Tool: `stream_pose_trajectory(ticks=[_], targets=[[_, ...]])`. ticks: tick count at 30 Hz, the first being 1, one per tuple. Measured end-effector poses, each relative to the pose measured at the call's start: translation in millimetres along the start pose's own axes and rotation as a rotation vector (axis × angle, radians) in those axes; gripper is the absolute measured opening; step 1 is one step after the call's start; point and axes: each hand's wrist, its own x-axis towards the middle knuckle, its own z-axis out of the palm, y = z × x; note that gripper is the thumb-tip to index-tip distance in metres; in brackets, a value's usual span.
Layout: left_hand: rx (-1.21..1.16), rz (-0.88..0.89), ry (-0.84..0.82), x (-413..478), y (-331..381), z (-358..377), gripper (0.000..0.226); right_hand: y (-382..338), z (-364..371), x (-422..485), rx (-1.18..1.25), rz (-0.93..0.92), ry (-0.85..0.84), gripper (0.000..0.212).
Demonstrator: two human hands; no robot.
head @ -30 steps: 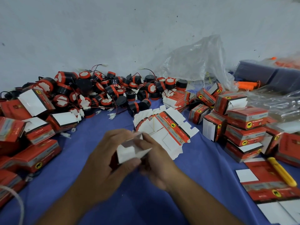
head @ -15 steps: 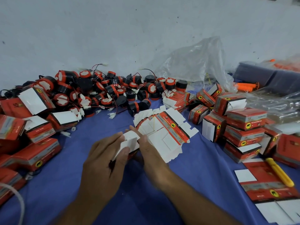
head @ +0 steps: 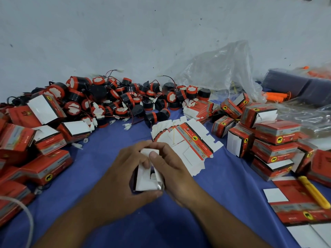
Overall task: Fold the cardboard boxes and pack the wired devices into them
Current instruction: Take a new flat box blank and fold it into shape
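We see the left hand and right hand meet mid-table around one box. Just behind them lies a fan of flat blanks. Further back, the wired devices pile up against the wall. Folded boxes crowd our left. On our right sits a stack of boxes, a plastic bag behind it and, nearer us, a cutter lying on flat sheets.

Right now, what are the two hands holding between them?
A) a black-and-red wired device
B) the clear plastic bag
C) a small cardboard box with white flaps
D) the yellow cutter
C: the left hand and the right hand both grip a small cardboard box whose white flaps show, while the yellow cutter lies untouched at the right.
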Motion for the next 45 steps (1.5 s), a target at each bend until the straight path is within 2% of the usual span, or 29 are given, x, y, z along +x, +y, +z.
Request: stream_pose_trajectory(ticks=[2,5,8,11,13,15,19,24,27,30,34,40,45], targets=[[-0.013,-0.016,0.052,-1,1,-3,0.052,3,0,1,0.000,0.018,0.011,0.048],[0.094,-0.066,0.198,-1,1,-4,0.069,1,-1,3,0.016,0.128,-0.010,0.060],[0.179,-0.144,0.303,0,4,-3,0.082,-2,-3,2,0.114,0.160,-0.123,0.043],[0.180,-0.109,0.216,-1,6,1,0.086,-5,-4,2,0.175,0.109,-0.112,0.050],[0.125,-0.090,0.140,-1,7,1,0.087,-4,-6,3,0.138,0.063,-0.081,0.056],[0.107,-0.056,0.106,-1,7,1,0.082,-2,-6,3,0.073,0.025,-0.058,0.053],[0.112,-0.020,0.098,-2,3,-1,0.072,4,-2,3,-0.070,0.012,-0.036,0.049],[0.042,-0.062,0.094,-1,1,-4,0.082,7,-1,3,-0.196,-0.004,-0.063,0.052],[0.087,-0.029,0.067,-1,2,-6,0.082,6,-3,2,-0.282,-0.035,-0.071,0.059],[0.103,-0.015,0.063,0,4,-8,0.080,8,-5,2,-0.350,-0.057,-0.082,0.052],[0.121,0.005,0.071,0,4,-9,0.078,4,-3,1,-0.383,-0.045,-0.066,0.033],[0.145,0.048,0.082,0,4,-7,0.071,11,-7,-2,-0.455,-0.048,-0.068,0.052],[0.192,0.064,0.076,2,3,-10,0.074,7,-10,-2,-0.515,-0.035,-0.081,0.055]])
